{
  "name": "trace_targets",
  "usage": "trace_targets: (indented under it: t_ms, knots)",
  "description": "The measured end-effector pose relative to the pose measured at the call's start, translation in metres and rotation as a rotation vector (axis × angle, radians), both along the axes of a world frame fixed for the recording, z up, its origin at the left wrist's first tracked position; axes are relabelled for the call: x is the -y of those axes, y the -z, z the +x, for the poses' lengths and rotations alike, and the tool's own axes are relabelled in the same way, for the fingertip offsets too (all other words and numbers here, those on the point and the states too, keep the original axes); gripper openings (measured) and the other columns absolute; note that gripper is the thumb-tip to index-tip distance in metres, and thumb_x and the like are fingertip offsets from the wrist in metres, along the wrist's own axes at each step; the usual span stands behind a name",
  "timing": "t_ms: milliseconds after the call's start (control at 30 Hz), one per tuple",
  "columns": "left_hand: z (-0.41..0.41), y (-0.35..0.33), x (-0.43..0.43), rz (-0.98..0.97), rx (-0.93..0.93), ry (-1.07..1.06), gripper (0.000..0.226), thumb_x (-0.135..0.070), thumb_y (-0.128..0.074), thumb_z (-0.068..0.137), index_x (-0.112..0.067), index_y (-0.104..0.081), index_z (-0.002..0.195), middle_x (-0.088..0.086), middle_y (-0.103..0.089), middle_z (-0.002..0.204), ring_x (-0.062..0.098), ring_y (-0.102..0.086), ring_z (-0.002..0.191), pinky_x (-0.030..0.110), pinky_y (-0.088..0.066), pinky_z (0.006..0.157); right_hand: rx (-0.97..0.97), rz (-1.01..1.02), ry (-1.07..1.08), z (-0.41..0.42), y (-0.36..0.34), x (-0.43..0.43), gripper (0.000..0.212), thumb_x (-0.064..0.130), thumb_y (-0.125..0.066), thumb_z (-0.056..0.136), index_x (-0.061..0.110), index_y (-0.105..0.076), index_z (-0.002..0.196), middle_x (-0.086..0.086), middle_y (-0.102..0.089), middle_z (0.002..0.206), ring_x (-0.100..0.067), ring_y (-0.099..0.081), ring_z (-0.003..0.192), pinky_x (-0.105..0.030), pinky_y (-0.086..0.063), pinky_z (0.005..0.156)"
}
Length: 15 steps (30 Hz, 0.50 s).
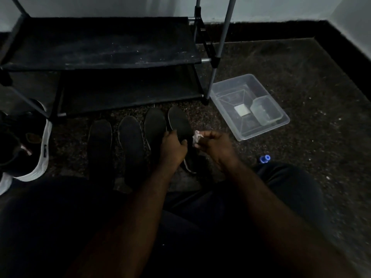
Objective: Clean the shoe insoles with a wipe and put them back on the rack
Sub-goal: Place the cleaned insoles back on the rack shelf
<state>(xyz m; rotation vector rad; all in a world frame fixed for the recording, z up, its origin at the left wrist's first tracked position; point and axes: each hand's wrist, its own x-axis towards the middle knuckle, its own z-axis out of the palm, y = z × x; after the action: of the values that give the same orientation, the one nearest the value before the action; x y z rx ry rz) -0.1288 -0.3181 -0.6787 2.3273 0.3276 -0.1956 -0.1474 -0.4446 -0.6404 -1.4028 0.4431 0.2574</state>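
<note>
While the left hand's (173,146) fingers curl round the middle of a dark insole (179,123), holding it tilted off the floor with its toe end pointing toward the rack, the right hand (214,145) pinches a crumpled pale wipe (196,137) between thumb and fingertips, just beside the insole's right edge. Three more insoles (130,141) lie side by side on the floor to the left of the held one, in front of the rack.

The floor (301,87) is dark speckled stone, edged by a black skirting (281,29) under a pale wall (100,7). The rack (100,45) has dusty black fabric shelves on grey poles. Right of it sits a clear plastic tub (265,130) holding a smaller clear container (265,112) and a white square (242,111). A blue cap (264,158) shows by the person's right knee. At far left stands a white-edged shoe (40,163); a small dark mark on it is too blurred to read.
</note>
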Motion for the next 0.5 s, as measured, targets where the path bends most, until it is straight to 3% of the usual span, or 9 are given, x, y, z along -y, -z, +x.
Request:
trace_targets:
  t_ms: [67, 133, 267, 400, 500]
  knots:
    - [-0.004, -0.003, 0.003, 0.055, 0.020, 0.020, 0.050, -0.022, -0.061, 0.092, -0.003, -0.050, 0.138, 0.018, -0.046, 0.139, 0.034, -0.048, 0.127, 0.035, -0.039, 0.105, -0.011, 0.006, 0.013, -0.002, -0.005, 0.000, 0.018, -0.003, -0.058, 0.092, 0.006, -0.066, 0.079, -0.006, -0.067, 0.066, -0.010, -0.063, 0.054, -0.021, -0.056, 0.058]
    - [-0.005, -0.007, 0.005, 0.007, 0.067, 0.047, 0.042, -0.019, -0.062, 0.091, -0.004, -0.058, 0.131, 0.016, -0.054, 0.133, 0.032, -0.054, 0.120, 0.036, -0.043, 0.102, -0.016, -0.007, 0.022, -0.002, -0.008, 0.001, 0.018, -0.001, -0.057, 0.094, 0.006, -0.065, 0.078, -0.008, -0.065, 0.064, -0.011, -0.061, 0.048, -0.022, -0.054, 0.053]
    - [-0.008, -0.019, 0.014, -0.301, 0.067, 0.077, 0.029, -0.010, -0.061, 0.092, -0.007, -0.064, 0.121, 0.012, -0.068, 0.112, 0.024, -0.065, 0.103, 0.030, -0.050, 0.092, 0.008, -0.033, 0.022, 0.001, -0.016, 0.010, 0.016, -0.005, -0.060, 0.090, 0.004, -0.066, 0.078, -0.011, -0.066, 0.070, -0.016, -0.061, 0.056, -0.025, -0.055, 0.057]
    - [-0.004, -0.029, 0.034, -0.574, -0.021, 0.100, 0.030, -0.010, -0.057, 0.096, -0.009, -0.058, 0.126, 0.010, -0.067, 0.104, 0.024, -0.066, 0.095, 0.037, -0.053, 0.086, 0.029, -0.097, 0.134, 0.025, -0.035, 0.055, 0.024, -0.018, -0.059, 0.080, 0.004, -0.068, 0.076, -0.011, -0.069, 0.074, -0.020, -0.065, 0.062, -0.027, -0.057, 0.058]
    - [0.000, -0.036, 0.053, -0.689, -0.089, 0.134, 0.032, -0.007, -0.054, 0.098, -0.008, -0.053, 0.130, 0.001, -0.063, 0.094, 0.015, -0.063, 0.081, 0.023, -0.053, 0.069, 0.050, -0.238, 0.266, 0.049, -0.043, 0.109, 0.023, -0.014, -0.064, 0.078, 0.001, -0.072, 0.093, -0.017, -0.073, 0.098, -0.020, -0.069, 0.083, -0.029, -0.059, 0.074]
